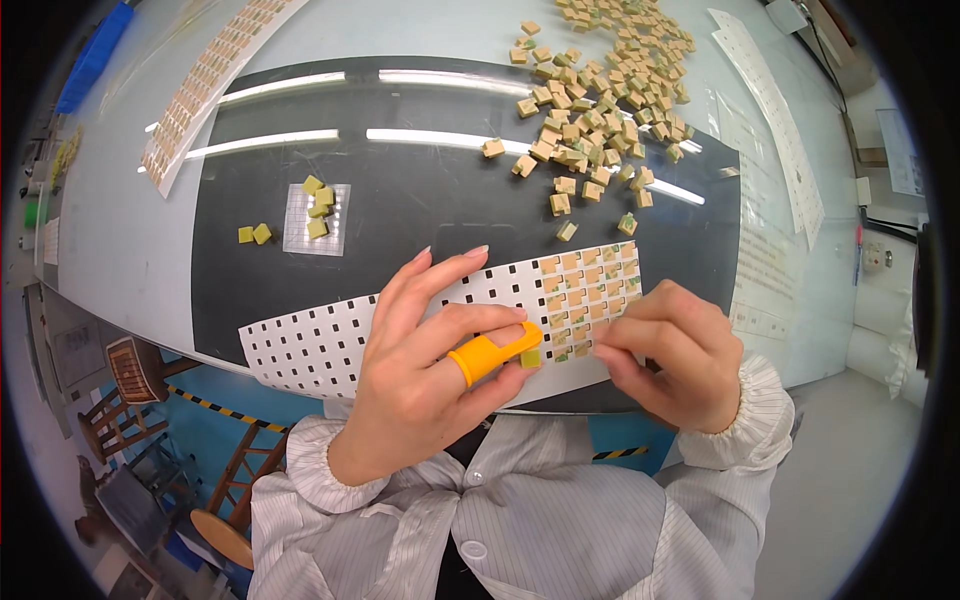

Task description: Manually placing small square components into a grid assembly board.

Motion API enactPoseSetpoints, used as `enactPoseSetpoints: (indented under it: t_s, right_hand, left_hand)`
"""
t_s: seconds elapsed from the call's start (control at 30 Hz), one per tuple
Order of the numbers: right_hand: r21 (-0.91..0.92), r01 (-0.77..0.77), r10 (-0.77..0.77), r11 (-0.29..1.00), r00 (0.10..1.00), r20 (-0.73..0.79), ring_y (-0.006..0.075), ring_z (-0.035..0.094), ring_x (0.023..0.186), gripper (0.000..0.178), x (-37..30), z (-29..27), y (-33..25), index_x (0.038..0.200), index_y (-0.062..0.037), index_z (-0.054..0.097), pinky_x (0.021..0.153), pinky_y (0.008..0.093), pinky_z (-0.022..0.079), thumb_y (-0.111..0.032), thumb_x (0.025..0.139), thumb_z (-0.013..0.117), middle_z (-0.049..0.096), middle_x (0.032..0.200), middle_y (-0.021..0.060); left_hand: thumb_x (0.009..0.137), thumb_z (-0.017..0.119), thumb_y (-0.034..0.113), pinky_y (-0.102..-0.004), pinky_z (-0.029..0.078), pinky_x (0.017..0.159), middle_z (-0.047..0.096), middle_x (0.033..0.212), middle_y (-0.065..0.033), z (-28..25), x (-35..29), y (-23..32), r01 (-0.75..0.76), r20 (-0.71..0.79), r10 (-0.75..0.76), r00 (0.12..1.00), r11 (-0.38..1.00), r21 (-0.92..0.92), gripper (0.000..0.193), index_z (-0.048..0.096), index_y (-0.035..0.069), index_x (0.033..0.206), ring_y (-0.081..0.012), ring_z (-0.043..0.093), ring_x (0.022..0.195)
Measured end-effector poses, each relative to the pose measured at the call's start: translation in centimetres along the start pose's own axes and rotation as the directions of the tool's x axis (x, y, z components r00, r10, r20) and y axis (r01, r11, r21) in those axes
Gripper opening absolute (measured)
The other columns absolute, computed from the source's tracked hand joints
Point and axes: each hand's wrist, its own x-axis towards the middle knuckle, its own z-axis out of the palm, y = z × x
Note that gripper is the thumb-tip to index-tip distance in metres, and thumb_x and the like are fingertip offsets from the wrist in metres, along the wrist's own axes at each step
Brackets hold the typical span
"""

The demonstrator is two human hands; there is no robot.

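Note:
A long white card (300, 345) with rows of small black squares lies across the front of the black mat (420, 200). Small tan pieces (575, 299) with green marks fill several rows at its right end. My left hand (410, 385) rests over the card's middle and wears a yellow finger sleeve (488, 357). Its thumb and index finger pinch a small yellow-green block (531, 357) beside the tan rows. At the right edge of those rows, my right hand (685, 355) has its thumb and fingertips pressed together; whatever they hold is hidden.
Loose tan blocks (600, 120) are heaped at the back right. Several yellow-green blocks (318, 205) sit on and beside a clear gridded square (296, 235) at left. A filled card (200, 100) lies back left, a white strip (775, 130) far right. Wooden stools (222, 535) stand below left.

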Motion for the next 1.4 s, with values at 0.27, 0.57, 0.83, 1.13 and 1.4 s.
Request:
enactPoseSetpoints:
  t_s: [0.27, 0.57, 0.83, 1.13, 1.4]
  right_hand:
    - [0.073, -0.416, 0.416, 0.907, 0.909, 0.014, 0.0100, 0.057, 0.064, 0.012, 2.5, 0.9, 0.0, 0.089, 0.0011, 0.065, 0.056, 0.0215, 0.046, 0.006, 0.079, 0.070, 0.060, 0.082, 0.0054]
    - [-0.052, -0.314, 0.308, 0.948, 0.947, -0.092, 0.0116, 0.059, 0.065, 0.015, 2.4, 3.0, 0.0, 0.091, 0.0001, 0.068, 0.056, 0.0229, 0.049, 0.006, 0.077, 0.072, 0.060, 0.081, 0.0052]
    - [-0.093, -0.333, 0.320, 0.938, 0.939, -0.129, 0.0114, 0.060, 0.065, 0.016, 2.5, 3.5, -0.3, 0.091, -0.0001, 0.069, 0.056, 0.0234, 0.051, 0.006, 0.077, 0.072, 0.060, 0.082, 0.0051]
    - [-0.075, -0.408, 0.403, 0.910, 0.912, -0.077, 0.0104, 0.059, 0.066, 0.013, 3.1, 3.1, -0.6, 0.088, 0.0003, 0.068, 0.058, 0.0217, 0.049, 0.005, 0.077, 0.073, 0.060, 0.081, 0.0046]
    - [-0.209, -0.280, 0.266, 0.937, 0.959, -0.094, 0.0125, 0.060, 0.066, 0.014, 2.8, 2.9, -0.2, 0.087, -0.0003, 0.068, 0.057, 0.0224, 0.049, 0.006, 0.076, 0.073, 0.060, 0.080, 0.0051]
  left_hand:
    - [0.062, 0.083, 0.009, -0.0549, 0.035, 0.104, 0.072, 0.095, 0.0005, -0.1, -0.2, -0.1, 0.027, 0.011, -0.027, 1.000, 1.000, -0.008, 0.024, 0.072, 0.009, 0.084, -0.0335, 0.058, 0.117]
    - [0.065, 0.081, 0.012, -0.0556, 0.038, 0.101, 0.068, 0.095, 0.0003, -0.1, 0.0, -0.1, 0.012, 0.027, -0.012, 1.000, 1.000, 0.009, 0.020, 0.071, 0.009, 0.082, -0.0306, 0.057, 0.117]
    - [0.065, 0.081, 0.012, -0.0553, 0.037, 0.102, 0.068, 0.094, 0.0010, -0.2, -0.1, -0.2, 0.026, 0.040, -0.026, 0.999, 1.000, -0.017, 0.019, 0.072, 0.009, 0.082, -0.0294, 0.057, 0.116]
    - [0.065, 0.080, 0.012, -0.0554, 0.037, 0.102, 0.067, 0.094, 0.0011, -0.4, -0.1, -0.2, 0.024, 0.042, -0.022, 0.999, 0.999, -0.043, 0.019, 0.072, 0.009, 0.081, -0.0293, 0.057, 0.116]
    - [0.064, 0.080, 0.011, -0.0551, 0.038, 0.102, 0.067, 0.094, 0.0013, -0.2, 0.0, -0.2, 0.038, 0.038, -0.036, 0.999, 0.998, -0.049, 0.018, 0.072, 0.009, 0.080, -0.0288, 0.058, 0.115]
